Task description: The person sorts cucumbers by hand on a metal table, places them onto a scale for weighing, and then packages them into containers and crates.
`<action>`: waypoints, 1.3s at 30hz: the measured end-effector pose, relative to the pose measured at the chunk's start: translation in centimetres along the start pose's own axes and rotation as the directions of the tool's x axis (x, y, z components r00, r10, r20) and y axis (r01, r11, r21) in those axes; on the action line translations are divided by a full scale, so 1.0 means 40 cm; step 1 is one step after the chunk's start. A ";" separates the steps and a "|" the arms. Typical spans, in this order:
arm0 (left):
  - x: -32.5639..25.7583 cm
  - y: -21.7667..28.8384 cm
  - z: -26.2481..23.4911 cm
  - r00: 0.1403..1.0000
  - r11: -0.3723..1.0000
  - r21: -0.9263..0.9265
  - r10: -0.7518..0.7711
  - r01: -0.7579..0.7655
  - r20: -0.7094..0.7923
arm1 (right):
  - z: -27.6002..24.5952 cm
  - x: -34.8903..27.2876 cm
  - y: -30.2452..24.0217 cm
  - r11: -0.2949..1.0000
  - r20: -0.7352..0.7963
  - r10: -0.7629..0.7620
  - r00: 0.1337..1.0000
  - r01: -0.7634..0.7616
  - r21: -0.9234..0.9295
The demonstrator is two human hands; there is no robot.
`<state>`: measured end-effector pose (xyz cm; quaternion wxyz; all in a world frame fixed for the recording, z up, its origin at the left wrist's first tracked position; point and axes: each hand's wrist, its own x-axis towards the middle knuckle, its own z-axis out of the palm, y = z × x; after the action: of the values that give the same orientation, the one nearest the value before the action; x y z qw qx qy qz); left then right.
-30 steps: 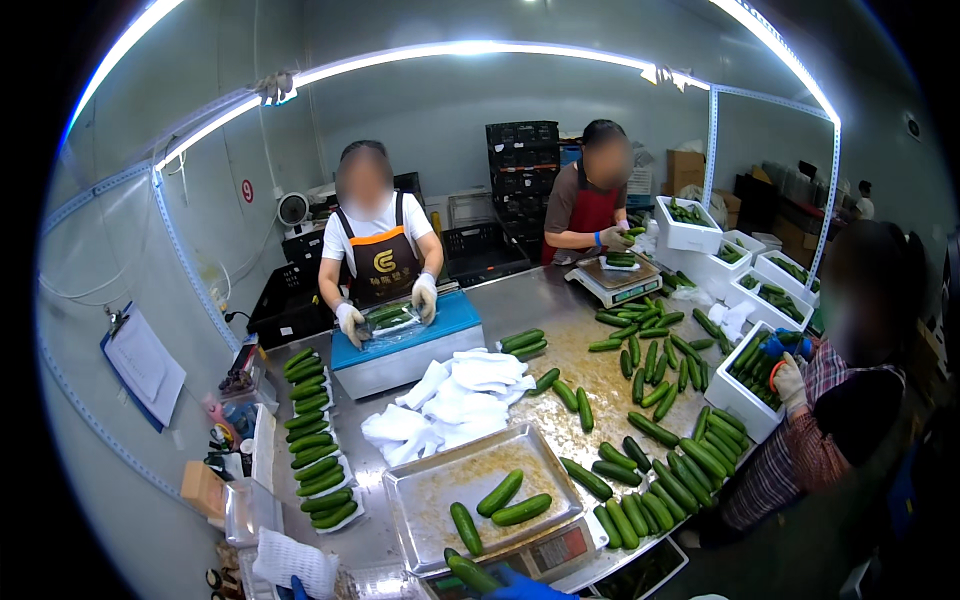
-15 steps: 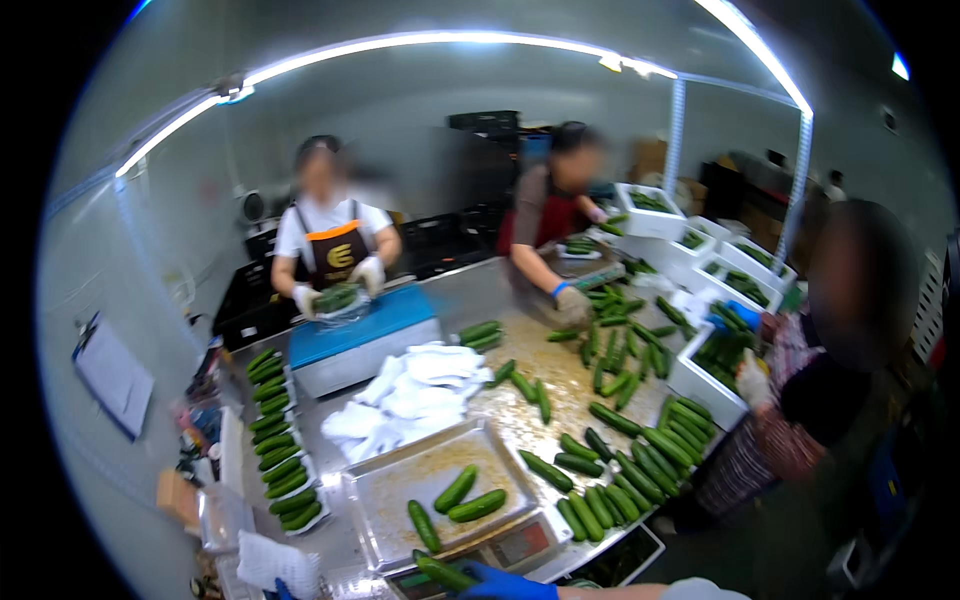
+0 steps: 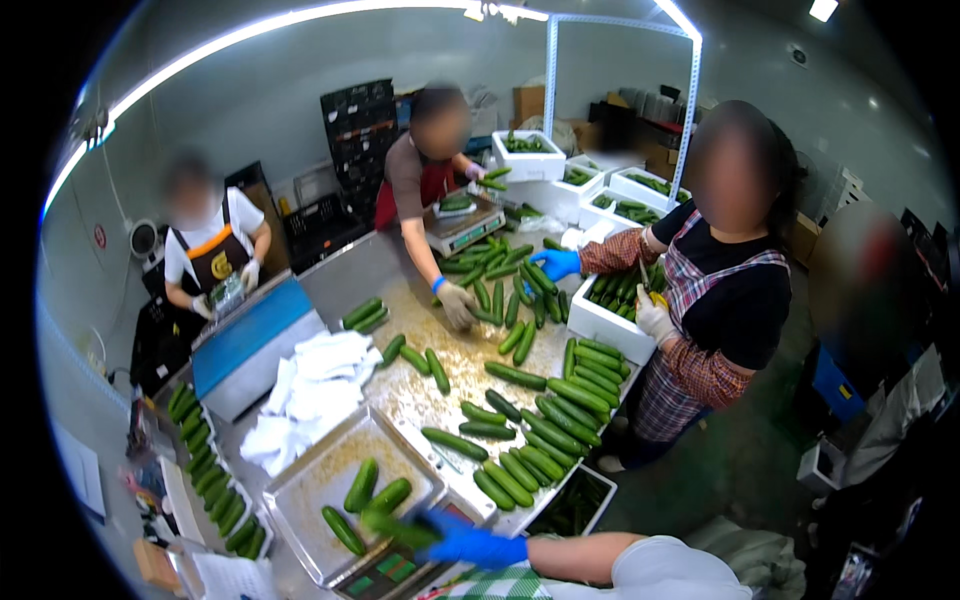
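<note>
Head view, hand in blue glove: a gloved hand [image 3: 470, 545] reaches in from the lower edge on a bare forearm with a white sleeve. By the way the arm enters, I judge it the right hand. Its fingers are curled around a cucumber [image 3: 400, 528], closed on it.
Head view, other hand: the left one is not in the picture, so its state cannot be told.
Head view, held cucumber: blurred, lying crosswise at the near corner of the metal tray [image 3: 290, 490], just over the scale [image 3: 385, 575] the tray sits on.
Head view, tray contents: three loose cucumbers [image 3: 362, 484] lie in the tray, just beyond the fingertips and apart from the glove.
Head view, doing it well: my judgement is that the grip wants to sit near the cucumber's middle, so it stays level. It should go down flat beside the three rather than across them, with the glove lifted clear of the tray so nothing leans on the scale.
Head view, nearby stock: rows of cucumbers [image 3: 545, 440] lie on the steel surface [image 3: 350, 285] to the right of the tray, near the hand but untouched.
Head view, others: three people work at the far side and right. White cloths [image 3: 310, 390] lie left of centre.
</note>
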<state>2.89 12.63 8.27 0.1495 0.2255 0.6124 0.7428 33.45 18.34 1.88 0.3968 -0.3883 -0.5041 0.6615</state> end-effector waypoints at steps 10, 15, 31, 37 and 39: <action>0.017 -0.046 -0.103 0.991 0.991 0.093 -0.082 0.092 -0.107 | -0.258 0.111 -0.477 0.473 -0.792 -0.597 0.130 0.854 -0.217; 0.146 -0.292 -0.361 0.995 1.000 -0.016 0.006 -0.007 -0.103 | -0.111 0.160 -0.245 0.971 -0.236 -0.239 0.942 0.232 -0.056; 0.224 -0.337 -0.427 0.846 0.668 0.521 0.449 -0.532 0.287 | 0.319 0.102 0.013 0.922 0.441 0.221 0.870 -0.040 -0.384; 0.222 -0.533 -0.366 0.746 0.483 0.572 0.354 -0.663 0.565 | 0.343 0.068 0.072 0.912 0.419 0.282 0.863 -0.106 -0.396; 0.207 -0.585 -0.343 0.746 0.472 0.586 0.316 -0.659 0.585 | 0.355 0.060 0.081 0.928 0.401 0.278 0.873 -0.136 -0.348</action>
<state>-12.55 9.98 -15.36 -0.0638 0.5810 0.7280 0.3583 19.13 14.87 1.15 0.1318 -0.3370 -0.6329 0.6844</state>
